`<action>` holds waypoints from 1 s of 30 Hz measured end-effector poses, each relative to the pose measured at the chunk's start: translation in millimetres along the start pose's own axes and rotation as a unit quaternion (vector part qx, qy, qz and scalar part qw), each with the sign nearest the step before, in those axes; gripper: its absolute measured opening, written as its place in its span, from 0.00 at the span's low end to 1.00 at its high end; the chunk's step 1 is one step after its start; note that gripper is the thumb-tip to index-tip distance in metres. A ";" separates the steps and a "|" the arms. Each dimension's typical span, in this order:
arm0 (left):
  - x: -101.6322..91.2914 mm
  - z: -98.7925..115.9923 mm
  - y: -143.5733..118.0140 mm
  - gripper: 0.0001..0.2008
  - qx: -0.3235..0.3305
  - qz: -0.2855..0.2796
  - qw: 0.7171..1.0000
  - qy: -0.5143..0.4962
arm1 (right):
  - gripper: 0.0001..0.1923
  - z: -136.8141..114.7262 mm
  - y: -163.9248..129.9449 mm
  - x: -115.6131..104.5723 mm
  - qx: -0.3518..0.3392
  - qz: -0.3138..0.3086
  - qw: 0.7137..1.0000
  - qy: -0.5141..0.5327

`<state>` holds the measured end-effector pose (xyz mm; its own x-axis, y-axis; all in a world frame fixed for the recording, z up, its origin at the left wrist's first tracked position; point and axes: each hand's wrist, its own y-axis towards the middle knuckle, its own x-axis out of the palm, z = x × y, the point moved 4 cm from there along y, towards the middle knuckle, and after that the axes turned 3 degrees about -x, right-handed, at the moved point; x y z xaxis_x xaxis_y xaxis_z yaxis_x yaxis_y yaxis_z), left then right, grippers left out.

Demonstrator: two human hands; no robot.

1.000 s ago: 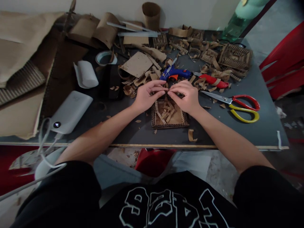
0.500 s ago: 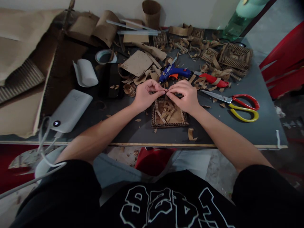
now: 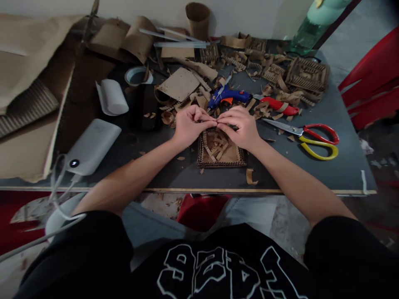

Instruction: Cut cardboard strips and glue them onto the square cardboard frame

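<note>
My left hand (image 3: 190,126) and my right hand (image 3: 238,126) meet fingertip to fingertip above the far edge of a small square cardboard tray (image 3: 222,163). Both are pinched closed; whatever sits between the fingertips is too small and hidden to name. The tray has walls of corrugated strips, and several short cardboard strips (image 3: 220,147) lie loose inside it. Just beyond my hands rests a blue glue gun (image 3: 230,95) with an orange trigger. To the right of my right hand lie scissors (image 3: 308,137) with one red and one yellow handle, and a red-handled cutter (image 3: 279,105).
Cardboard scraps litter the table's back half. At far right stand a corrugated cardboard piece (image 3: 307,74) and a green bottle (image 3: 314,29). On the left are a white power bank (image 3: 93,145) with a cable, a white roll (image 3: 112,96), a dark phone (image 3: 146,108) and a tape roll (image 3: 137,75).
My hands stay pinched together above the tray, their fingertips shifting only slightly. The whole view has moved a little.
</note>
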<state>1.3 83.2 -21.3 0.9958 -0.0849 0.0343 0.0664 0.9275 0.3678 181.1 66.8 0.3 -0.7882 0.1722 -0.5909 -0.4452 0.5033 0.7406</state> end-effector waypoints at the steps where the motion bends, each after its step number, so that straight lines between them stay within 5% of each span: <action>1: 0.0 0.4 -0.4 0.27 0.004 -0.004 1.000 -0.009 | 0.11 0.2 0.0 -0.2 0.000 -0.002 1.000 -0.001; 9: 2.6 -0.5 -2.7 0.17 0.034 -0.081 0.995 0.054 | 0.15 7.2 -0.8 -3.9 0.040 0.021 0.999 -0.016; 17: 3.5 -2.9 -3.1 0.10 -0.011 -0.056 0.994 0.088 | 0.21 6.8 -1.1 -0.8 0.075 -0.006 0.997 -0.002; 26: 2.2 -10.0 -0.8 0.23 -0.026 -0.056 0.998 0.033 | 0.21 4.8 0.2 1.0 0.041 0.003 0.999 0.006; 30: 1.5 -6.2 -1.3 0.12 0.013 -0.055 0.995 0.079 | 0.21 7.4 -0.7 2.3 0.058 -0.005 0.998 0.008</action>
<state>3.1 84.1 -27.6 0.9803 -0.1251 -0.1530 0.1758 0.9056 0.3859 182.8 73.2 -4.0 -0.7911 0.1538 -0.5920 -0.4018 0.5992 0.6925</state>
